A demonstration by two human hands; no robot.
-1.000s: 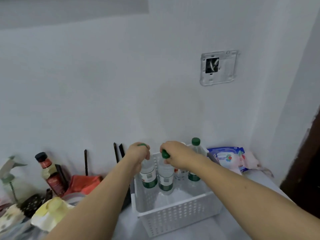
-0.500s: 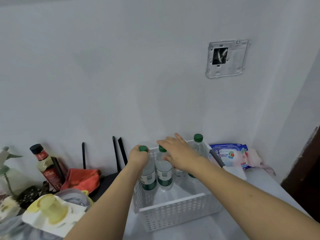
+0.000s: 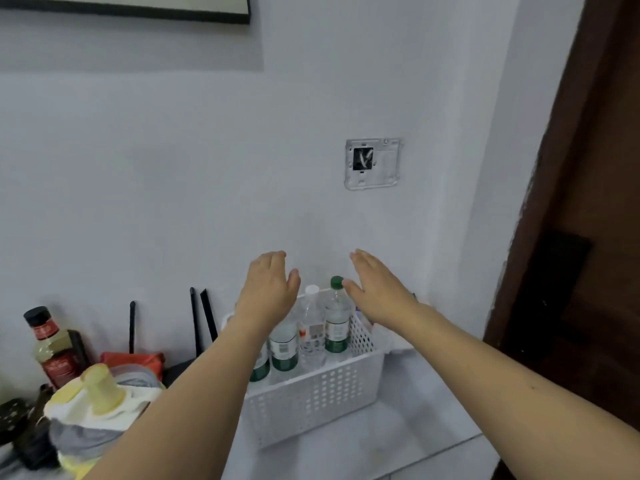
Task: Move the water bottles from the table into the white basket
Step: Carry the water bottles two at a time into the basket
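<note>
- Both hands are empty: the left hand (image 3: 268, 284) and the right hand (image 3: 379, 289) hover above the bottles with fingers straight and relaxed, touching nothing.
- The clear plastic water bottles (image 3: 336, 320) stand upright inside the white perforated plastic basket (image 3: 322, 396), grouped toward its far-left side; one has a white cap, one a green cap, and the left forearm hides the tops of the others.
- Judged from this, the placing step looks finished for these bottles. No bottle shows on the pale table top (image 3: 398, 441), though the stretch behind the right hand is hidden, so one may sit there.
- The next move calls for looking over the table for any left over, then drawing the hands back.
- Room: the white wall (image 3: 242, 202) is close behind the basket, so the hands should come straight toward the near side.
- The near-right part of the basket is open; the table's near-right edge is close, with a dark wooden door (image 3: 588, 237) beyond.
- Left of the basket is crowded: a yellow-and-white lidded container (image 3: 100, 393) and a red-labelled dark-capped sauce bottle (image 3: 52, 344) stand near the left forearm.
</note>
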